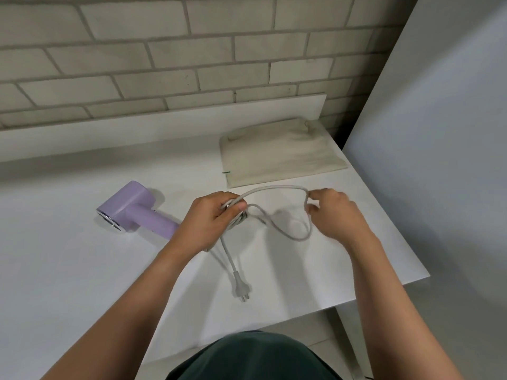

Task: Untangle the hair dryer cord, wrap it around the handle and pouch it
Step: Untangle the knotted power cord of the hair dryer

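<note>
Left hand (211, 218) grips bundled smooth grey cord (274, 187); right hand (333, 212) pinches its loop.

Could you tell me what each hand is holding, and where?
Both hold the cord: the left hand grips its bunched coils, the right hand pinches the loop drawn out from them.

White desk (82, 270) set against pale painted brick wall (164, 50); grey panel (439, 133) at right; tiled floor (326, 344) below.
</note>
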Tool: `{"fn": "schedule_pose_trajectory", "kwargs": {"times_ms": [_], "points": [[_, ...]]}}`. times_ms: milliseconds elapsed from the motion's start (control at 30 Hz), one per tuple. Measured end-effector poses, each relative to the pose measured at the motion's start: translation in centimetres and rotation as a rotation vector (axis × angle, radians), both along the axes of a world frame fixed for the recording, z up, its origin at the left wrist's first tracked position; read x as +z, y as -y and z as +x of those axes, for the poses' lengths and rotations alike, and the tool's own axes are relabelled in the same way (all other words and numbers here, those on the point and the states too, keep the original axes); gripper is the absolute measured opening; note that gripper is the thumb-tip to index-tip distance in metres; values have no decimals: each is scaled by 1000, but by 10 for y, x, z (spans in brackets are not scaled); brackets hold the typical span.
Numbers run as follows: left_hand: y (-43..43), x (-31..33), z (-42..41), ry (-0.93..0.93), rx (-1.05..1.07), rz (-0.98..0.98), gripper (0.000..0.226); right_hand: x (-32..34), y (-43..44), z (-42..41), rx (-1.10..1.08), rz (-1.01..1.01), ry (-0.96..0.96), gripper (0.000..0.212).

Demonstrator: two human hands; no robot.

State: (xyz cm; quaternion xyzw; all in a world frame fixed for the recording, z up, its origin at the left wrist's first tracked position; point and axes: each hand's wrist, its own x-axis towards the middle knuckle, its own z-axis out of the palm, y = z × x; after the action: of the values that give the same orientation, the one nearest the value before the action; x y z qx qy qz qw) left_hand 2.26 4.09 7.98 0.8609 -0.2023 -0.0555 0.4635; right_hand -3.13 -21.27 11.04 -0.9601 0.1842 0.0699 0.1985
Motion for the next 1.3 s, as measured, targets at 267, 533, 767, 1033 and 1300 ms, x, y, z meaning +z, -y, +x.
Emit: {"fn": "schedule_pose_trajectory", "kwargs": {"times_ms": [267,533,767,1033,1300], "points": [[2,-1,1,58,-31,37,15,59,-65,-20,280,9,445,84],[-2,1,-1,102,-23,44,13,30,-75,-1,391,-61,401,19],[-7,0,-1,55,7,-8,17,66,-35,-4,47,594,872,12],[-3,4,1,88,43,69,24,46,-24,-3,-27,-35,585,52],[-3,9,-6,58,-5,42,27,12,-81,10,770,-223,472,64]]}}
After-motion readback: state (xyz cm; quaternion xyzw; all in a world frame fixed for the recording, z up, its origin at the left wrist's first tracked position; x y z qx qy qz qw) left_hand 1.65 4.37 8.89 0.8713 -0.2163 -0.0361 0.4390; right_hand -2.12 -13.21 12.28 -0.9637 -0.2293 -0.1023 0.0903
